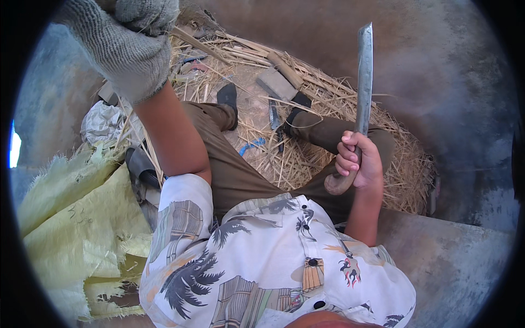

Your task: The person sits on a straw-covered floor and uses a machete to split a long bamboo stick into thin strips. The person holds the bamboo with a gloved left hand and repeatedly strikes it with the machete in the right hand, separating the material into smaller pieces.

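My right hand [361, 158] is wrapped round the wooden handle [340, 184] of a long knife [364, 76]. Its straight grey blade points up and away from me. At the upper left, my left hand [128, 46] is raised in a grey knitted glove. Its fingers look curled and run partly out of the picture; a dark thing shows at them, too cut off to name. Close to the glove, a pale split strip [199, 45] slants over the heap of shavings.
Pale shavings [407, 172] cover the floor round my legs. Between my feet are a grey block [276, 83], a wooden piece [284, 70], a dark toothed blade [274, 113] and blue strapping [251, 146]. A frayed yellow-green woven sack [82, 224] and a white plastic bag [102, 121] lie left.
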{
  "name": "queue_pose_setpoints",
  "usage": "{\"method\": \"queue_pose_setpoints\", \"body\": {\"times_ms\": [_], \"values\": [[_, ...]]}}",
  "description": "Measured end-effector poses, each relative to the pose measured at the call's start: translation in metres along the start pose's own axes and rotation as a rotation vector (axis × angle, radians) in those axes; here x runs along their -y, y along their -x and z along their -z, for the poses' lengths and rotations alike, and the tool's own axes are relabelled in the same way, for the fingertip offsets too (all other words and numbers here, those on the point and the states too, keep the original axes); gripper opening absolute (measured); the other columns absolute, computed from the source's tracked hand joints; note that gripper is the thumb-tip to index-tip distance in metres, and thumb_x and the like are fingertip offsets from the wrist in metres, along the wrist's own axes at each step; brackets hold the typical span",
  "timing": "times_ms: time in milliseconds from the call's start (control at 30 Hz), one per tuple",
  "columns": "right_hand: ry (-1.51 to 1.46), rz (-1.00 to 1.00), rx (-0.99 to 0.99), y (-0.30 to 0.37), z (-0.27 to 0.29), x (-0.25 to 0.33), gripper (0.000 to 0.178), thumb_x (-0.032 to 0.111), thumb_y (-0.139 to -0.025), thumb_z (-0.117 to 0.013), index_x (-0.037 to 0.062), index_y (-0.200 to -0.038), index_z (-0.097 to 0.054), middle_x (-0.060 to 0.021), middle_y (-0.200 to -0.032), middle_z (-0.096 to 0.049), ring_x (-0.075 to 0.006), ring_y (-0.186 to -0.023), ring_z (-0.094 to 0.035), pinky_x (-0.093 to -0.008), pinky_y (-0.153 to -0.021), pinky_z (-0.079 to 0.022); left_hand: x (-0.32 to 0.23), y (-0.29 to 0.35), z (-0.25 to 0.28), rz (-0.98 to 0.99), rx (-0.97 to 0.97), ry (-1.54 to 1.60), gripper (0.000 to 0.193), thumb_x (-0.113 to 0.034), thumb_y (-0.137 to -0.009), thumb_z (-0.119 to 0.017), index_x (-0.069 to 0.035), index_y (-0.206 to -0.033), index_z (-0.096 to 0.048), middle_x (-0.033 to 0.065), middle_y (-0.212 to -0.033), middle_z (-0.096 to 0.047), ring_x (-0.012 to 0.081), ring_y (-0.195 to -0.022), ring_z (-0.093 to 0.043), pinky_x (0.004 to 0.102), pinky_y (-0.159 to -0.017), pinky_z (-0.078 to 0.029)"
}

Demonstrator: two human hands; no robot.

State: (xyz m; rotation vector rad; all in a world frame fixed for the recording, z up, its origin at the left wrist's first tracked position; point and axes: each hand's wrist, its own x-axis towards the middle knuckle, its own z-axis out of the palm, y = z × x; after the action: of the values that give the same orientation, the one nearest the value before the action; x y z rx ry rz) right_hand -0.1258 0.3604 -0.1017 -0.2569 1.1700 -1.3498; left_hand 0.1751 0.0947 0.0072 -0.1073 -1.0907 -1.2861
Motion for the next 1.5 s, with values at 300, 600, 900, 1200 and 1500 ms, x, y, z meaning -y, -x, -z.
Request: {"method": "queue_pose_setpoints", "body": {"times_ms": [300,600,900,1200,1500], "values": [[-0.063,0.037,-0.02,0.031,0.02,-0.007,0.024,0.012,-0.085,-0.057,0.0122,-0.065,-0.043,0.002,-0.049,-0.038,-0.0074,-0.033,-0.034,-0.0283,-0.034,-0.033,0.006,-0.01,-0.011,0.151,0.298,0.302,0.075,-0.088,-0.07,-0.053,-0.017,-0.055,-0.034,-0.0037,-0.051,-0.03,0.0115,-0.045,-0.025,0.0272,-0.044,-0.025],[-0.001,0.158,-0.118,0.046,0.015,-0.009,0.025,0.014,-0.085,-0.058,0.0129,-0.066,-0.041,0.0023,-0.05,-0.037,-0.0074,-0.034,-0.034,-0.0279,-0.035,-0.033,0.044,-0.03,-0.081,0.025,0.411,0.359,0.066,-0.069,-0.096,-0.036,-0.018,-0.055,-0.025,-0.0057,-0.044,-0.019,0.0089,-0.035,-0.018,0.025,-0.032,-0.013],[0.147,0.575,-0.419,-0.054,-0.012,-0.006,0.023,0.02,-0.084,-0.067,0.0087,-0.072,-0.05,0.0004,-0.056,-0.046,-0.0097,-0.04,-0.042,-0.026,-0.038,-0.034,0.116,0.012,-0.088,0.42,0.156,0.783,0.063,-0.061,-0.099,-0.042,-0.02,-0.055,-0.023,-0.0063,-0.046,-0.018,0.0094,-0.036,-0.018,0.0255,-0.035,-0.015],[0.166,0.001,-0.587,-0.173,0.054,-0.154,0.03,0.024,-0.078,-0.071,0.0053,-0.065,-0.051,-0.0016,-0.052,-0.048,-0.0135,-0.038,-0.045,-0.031,-0.034,-0.034,0.176,0.046,-0.054,0.384,0.082,0.068,0.065,-0.072,-0.088,-0.046,-0.019,-0.054,-0.029,-0.0061,-0.047,-0.023,0.0098,-0.039,-0.023,0.0266,-0.039,-0.019],[0.795,-0.017,-0.643,-0.207,0.06,-0.198,0.031,0.03,-0.078,-0.065,-0.0003,-0.074,-0.067,-0.0195,-0.071,-0.067,-0.0361,-0.069,-0.066,-0.0447,-0.067,-0.05,0.149,0.023,-0.029,0.564,0.154,0.122,0.075,-0.09,-0.067,-0.054,-0.019,-0.052,-0.035,-0.005,-0.048,-0.029,0.0128,-0.045,-0.027,0.0301,-0.046,-0.022]]}}
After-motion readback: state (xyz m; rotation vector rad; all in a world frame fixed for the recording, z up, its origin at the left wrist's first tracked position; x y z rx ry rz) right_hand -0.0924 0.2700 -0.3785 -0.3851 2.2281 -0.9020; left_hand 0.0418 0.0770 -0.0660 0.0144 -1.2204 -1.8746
